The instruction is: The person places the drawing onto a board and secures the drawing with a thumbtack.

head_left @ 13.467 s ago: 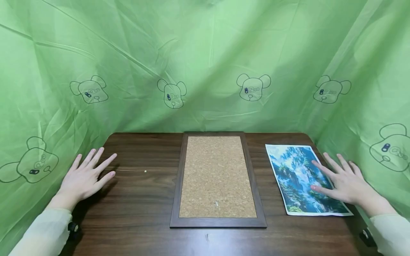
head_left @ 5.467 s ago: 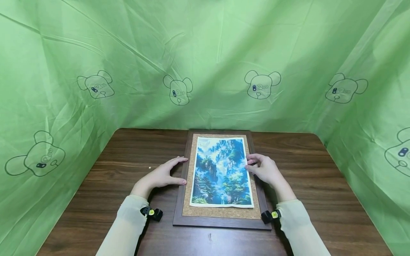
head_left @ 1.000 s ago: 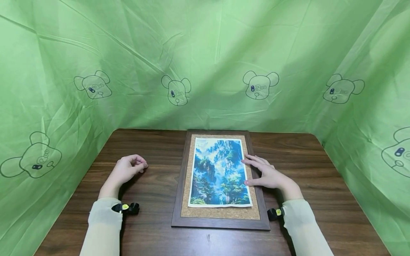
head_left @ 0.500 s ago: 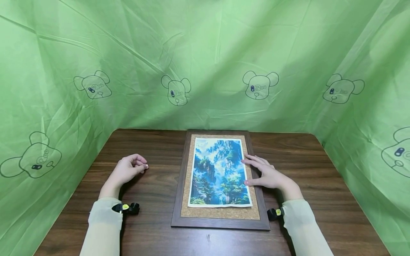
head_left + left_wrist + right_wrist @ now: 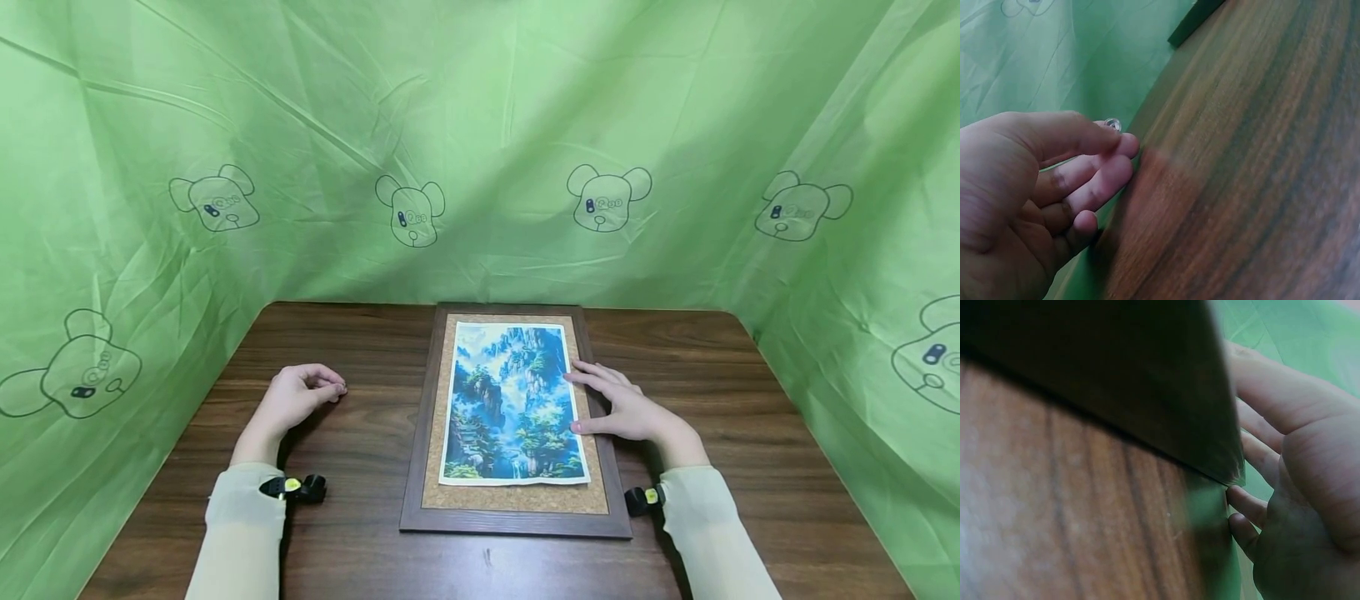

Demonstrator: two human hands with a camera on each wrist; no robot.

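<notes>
Green fabric [image 5: 480,142] printed with animal heads hangs round a dark wood-grain table [image 5: 352,467], on which a brown-framed corkboard [image 5: 516,499] lies with a blue landscape print [image 5: 510,417] on its cork. The right hand [image 5: 633,412], fingers spread, covers part of the board's right side and touches the print's edge; the left hand [image 5: 291,400], well apart, pinches a small clear round piece [image 5: 1113,124].

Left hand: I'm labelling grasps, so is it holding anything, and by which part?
The left hand pinches a small clear piece between its thumb and fingers; a rounded end shows, but the part gripped is hidden.
</notes>
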